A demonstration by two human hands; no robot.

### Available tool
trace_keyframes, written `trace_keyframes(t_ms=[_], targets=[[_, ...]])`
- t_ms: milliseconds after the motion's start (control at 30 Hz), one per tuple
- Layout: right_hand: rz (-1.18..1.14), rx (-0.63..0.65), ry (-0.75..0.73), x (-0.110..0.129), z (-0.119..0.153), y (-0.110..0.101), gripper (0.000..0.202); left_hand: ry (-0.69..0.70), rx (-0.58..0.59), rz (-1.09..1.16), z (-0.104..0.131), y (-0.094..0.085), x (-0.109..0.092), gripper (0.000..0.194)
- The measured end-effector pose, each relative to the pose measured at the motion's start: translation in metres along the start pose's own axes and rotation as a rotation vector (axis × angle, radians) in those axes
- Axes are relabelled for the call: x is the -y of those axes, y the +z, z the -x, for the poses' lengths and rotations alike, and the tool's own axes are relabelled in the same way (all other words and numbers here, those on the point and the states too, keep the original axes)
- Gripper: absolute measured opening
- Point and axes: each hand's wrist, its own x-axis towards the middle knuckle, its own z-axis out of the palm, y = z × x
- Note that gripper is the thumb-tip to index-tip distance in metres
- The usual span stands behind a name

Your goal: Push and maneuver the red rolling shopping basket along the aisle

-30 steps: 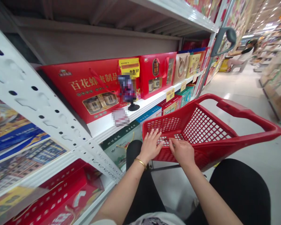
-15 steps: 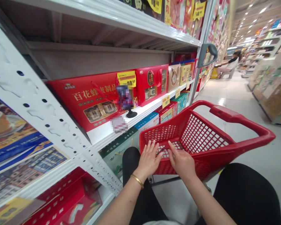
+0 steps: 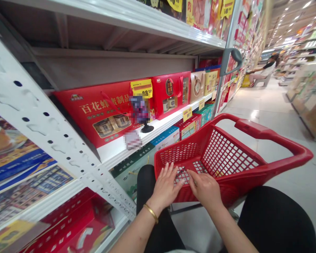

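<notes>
My left hand [image 3: 166, 184] is open, palm down, its fingers spread over the near rim of a red shopping basket cart [image 3: 265, 170]. To its right, my right hand [image 3: 205, 188] rests at the same rim, its fingers curled in towards the palm; what they hold, if anything, is hidden. The grid floor of the basket shows beyond both hands. On the white shelf at the left stand a large red gift box [image 3: 94, 109] and a second red box [image 3: 171, 91]. A small black stand [image 3: 147, 128] is in front of them.
A perforated white shelf post [image 3: 55, 123] rises close on my left. A grey handle [image 3: 230, 61] sticks out from the far post. Further back, a person [image 3: 265, 70] sits in the aisle. My knees flank the cart.
The fingers of my right hand have curled in from a more stretched pose. My left hand has shifted slightly down and left. The view has turned slightly.
</notes>
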Motion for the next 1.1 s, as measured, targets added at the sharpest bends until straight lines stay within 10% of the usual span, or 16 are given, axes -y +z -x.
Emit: trace_keyframes(t_ms=[1100], targets=[[-0.140, 0.007, 0.001, 0.020, -0.006, 0.022, 0.066, 0.100, -0.206, -0.014, -0.021, 0.011, 0.003, 0.088]])
